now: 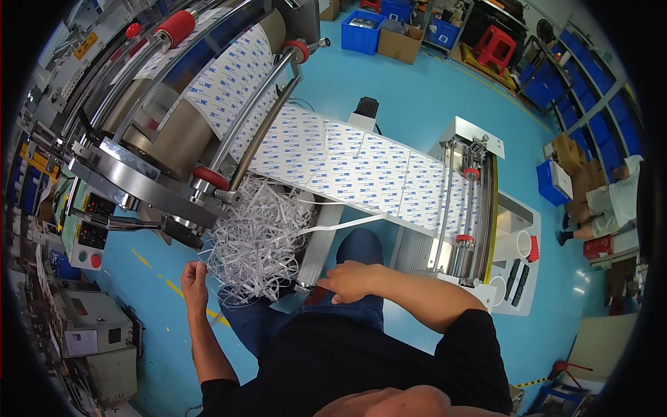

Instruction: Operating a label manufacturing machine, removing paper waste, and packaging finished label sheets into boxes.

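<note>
A tangled heap of thin white paper trim strips (258,240) hangs below the rollers of a large metal machine (149,149). My left hand (194,278) pinches strands at the heap's lower left edge. My right hand (353,280) rests with curled fingers by the metal frame below the heap, close to one long strip (344,224) that runs from the heap toward the right. Whether that hand grips anything is hidden. A wide white liner web with blue print (347,167) runs from the big roll across to a cutter unit (469,208).
A control box with red and green buttons (87,240) stands at the left. Blue bins (363,31) and cardboard boxes (399,43) sit on the blue floor at the back. Another person (611,201) is at the far right by stacked boxes. Red stool (495,47) behind.
</note>
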`<state>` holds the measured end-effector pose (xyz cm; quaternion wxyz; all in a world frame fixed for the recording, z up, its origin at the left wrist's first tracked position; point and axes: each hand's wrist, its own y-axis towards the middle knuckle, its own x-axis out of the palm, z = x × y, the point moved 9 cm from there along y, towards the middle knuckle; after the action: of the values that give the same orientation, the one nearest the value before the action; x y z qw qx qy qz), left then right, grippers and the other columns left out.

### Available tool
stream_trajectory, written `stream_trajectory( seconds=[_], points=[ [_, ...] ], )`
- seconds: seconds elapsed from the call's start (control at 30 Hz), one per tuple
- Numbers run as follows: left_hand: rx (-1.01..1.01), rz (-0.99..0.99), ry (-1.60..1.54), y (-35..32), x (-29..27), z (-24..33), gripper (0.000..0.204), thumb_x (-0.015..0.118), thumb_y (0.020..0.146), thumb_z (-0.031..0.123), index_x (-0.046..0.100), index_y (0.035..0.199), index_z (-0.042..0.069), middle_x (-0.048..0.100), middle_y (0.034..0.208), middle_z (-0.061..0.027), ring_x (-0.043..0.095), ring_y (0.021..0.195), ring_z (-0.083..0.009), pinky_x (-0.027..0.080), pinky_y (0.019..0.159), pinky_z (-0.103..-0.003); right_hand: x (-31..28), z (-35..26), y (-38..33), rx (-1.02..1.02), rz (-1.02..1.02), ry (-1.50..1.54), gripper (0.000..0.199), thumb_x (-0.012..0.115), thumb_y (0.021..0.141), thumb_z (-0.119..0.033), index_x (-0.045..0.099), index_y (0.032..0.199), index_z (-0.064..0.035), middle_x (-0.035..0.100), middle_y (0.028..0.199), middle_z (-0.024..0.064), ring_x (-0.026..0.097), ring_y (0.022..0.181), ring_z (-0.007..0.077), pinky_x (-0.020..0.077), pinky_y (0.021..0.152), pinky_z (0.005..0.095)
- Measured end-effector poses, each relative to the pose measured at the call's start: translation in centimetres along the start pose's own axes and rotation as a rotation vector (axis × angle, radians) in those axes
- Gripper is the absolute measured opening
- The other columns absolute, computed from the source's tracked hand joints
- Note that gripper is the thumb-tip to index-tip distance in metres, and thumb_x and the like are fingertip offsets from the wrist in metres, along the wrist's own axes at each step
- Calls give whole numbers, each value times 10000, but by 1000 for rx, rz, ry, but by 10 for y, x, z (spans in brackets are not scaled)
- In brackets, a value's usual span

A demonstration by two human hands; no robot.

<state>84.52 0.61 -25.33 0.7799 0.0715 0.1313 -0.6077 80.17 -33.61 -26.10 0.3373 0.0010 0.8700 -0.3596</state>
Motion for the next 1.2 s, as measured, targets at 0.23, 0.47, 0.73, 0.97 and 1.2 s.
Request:
stream_trajectory(
  seconds=[0.23,0.47,0.73,0.97,1.2],
  points=[
    [-2,94,-54,3,-39,-47,254,559,961,238,525,784,59,495,738,21,424,702,-62,348,657,-220,-4,0,7,-3,15,6,562,623,869,-336,448,1318,-45,589,1076,183,575,1035,359,467,855,441],
    [-129,140,-238,57,-108,-137,283,545,968,262,499,742,96,457,687,29,390,630,-65,335,612,-215,-42,-10,60,-6,13,0,553,618,873,-333,449,1313,-44,588,1075,183,576,1030,359,465,853,437],
    [-512,395,-536,81,-162,-228,298,524,968,314,554,770,94,428,628,40,371,554,-54,322,501,-204,-70,-16,100,0,10,7,551,616,875,-333,446,1316,-51,584,1083,183,572,1040,357,459,855,439],
    [56,305,305,114,-102,-75,286,557,936,265,587,861,-10,576,708,-82,544,651,-168,436,608,-324,-71,-18,101,-5,-7,12,541,615,877,-338,450,1307,-54,582,1086,184,570,1042,359,457,860,438],
    [329,-309,293,112,137,90,278,585,903,231,619,1052,-1,637,1034,-143,604,992,-262,448,891,-327,-76,-20,92,-34,112,17,425,636,842,-305,546,1160,-37,626,1051,182,607,1008,358,480,838,440]
  ],
)
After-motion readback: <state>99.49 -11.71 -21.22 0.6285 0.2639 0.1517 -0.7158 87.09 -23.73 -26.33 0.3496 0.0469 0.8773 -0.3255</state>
